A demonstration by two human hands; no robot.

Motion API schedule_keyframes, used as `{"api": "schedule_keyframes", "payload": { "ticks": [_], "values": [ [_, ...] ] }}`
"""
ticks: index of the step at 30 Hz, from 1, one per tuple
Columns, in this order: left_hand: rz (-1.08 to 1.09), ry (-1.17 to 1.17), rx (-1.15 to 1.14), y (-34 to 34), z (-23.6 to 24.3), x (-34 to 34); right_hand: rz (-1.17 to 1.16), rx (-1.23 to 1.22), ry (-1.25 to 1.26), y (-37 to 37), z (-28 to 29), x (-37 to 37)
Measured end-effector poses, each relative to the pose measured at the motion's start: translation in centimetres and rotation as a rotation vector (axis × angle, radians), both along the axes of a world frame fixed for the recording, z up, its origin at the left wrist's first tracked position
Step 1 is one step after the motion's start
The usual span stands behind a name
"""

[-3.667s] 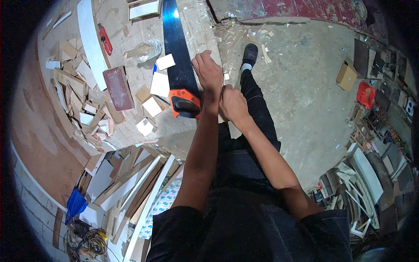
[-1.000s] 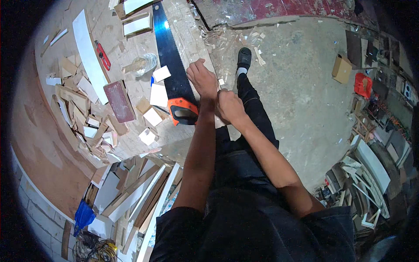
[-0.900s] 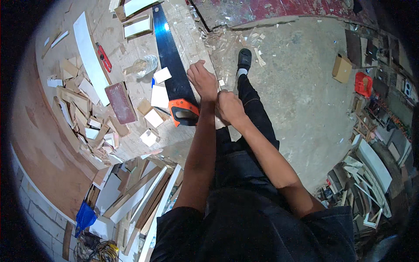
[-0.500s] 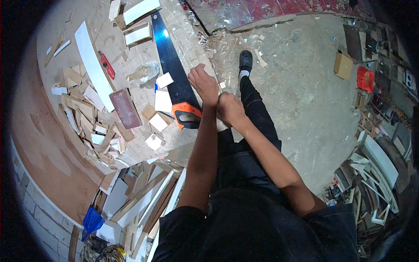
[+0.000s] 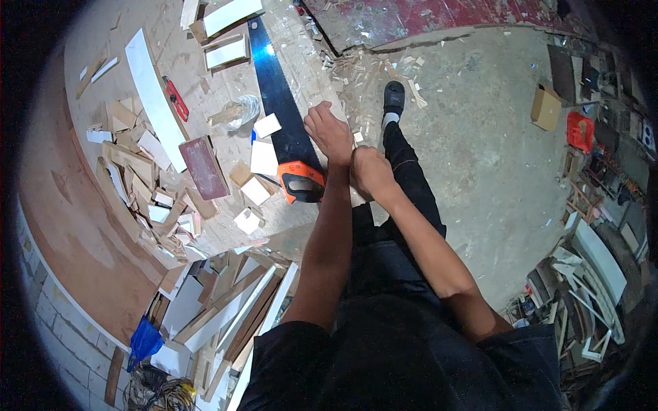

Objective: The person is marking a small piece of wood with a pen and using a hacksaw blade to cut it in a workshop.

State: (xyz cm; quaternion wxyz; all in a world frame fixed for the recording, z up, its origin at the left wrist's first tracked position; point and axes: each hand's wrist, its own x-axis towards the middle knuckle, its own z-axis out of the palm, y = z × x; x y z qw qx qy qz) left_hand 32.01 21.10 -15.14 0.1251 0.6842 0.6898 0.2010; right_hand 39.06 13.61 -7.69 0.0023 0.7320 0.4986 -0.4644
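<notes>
My left hand is at the bench edge, just right of the hand saw, its fingers bent and pressed together. Whatever it grips or presses on is hidden beneath it. Slightly nearer and to the right, my right hand is closed in a fist beside my left wrist; I cannot make out what is in it. The saw lies flat, dark blade pointing away, its orange and black handle next to my left forearm. Small white blocks lie left of the blade.
On the bench are a red utility knife, a long white strip, a dark red block, a clear roll and heaped wood offcuts. Boards lean below the bench. A cardboard box and red crate stand right.
The whole view has shifted a little, so the bench and its things sit slightly farther right. My hands keep nearly the same pose at the bench edge; the saw stays put.
</notes>
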Motion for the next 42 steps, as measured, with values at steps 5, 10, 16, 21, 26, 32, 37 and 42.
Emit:
{"api": "schedule_keyframes", "payload": {
  "ticks": [5,10,16,21,26,32,37,42],
  "values": [
    [0.021,-0.020,-0.026,-0.2,-0.1,-0.1,-0.054,0.141,0.025,-1.3,-0.3,-0.4],
    [0.037,-0.115,-0.025,-0.1,0.1,0.4,-0.180,0.196,0.063,-1.6,-1.3,-0.2],
    [0.033,-0.159,-0.009,-0.3,0.4,0.1,-0.257,0.252,0.106,-4.0,-1.5,-1.3],
    [0.039,-0.103,-0.026,-0.1,-0.2,-0.1,-0.030,0.282,-0.033,-3.3,-2.1,-1.5],
    [0.047,-0.108,-0.029,-0.3,0.0,0.3,0.034,0.303,-0.102,-2.9,-2.5,-1.0],
    [0.059,-0.103,-0.005,-0.5,-0.4,-0.4,-0.067,0.370,0.074,-4.1,0.0,-1.2],
    [0.049,-0.121,-0.021,-0.6,-0.4,0.0,-0.042,0.020,-0.038,-1.3,0.4,-0.2],
    [0.025,-0.156,0.014,-0.8,-0.7,-0.3,-0.103,0.054,-0.102,-1.0,0.2,-1.0]
  ]
}}
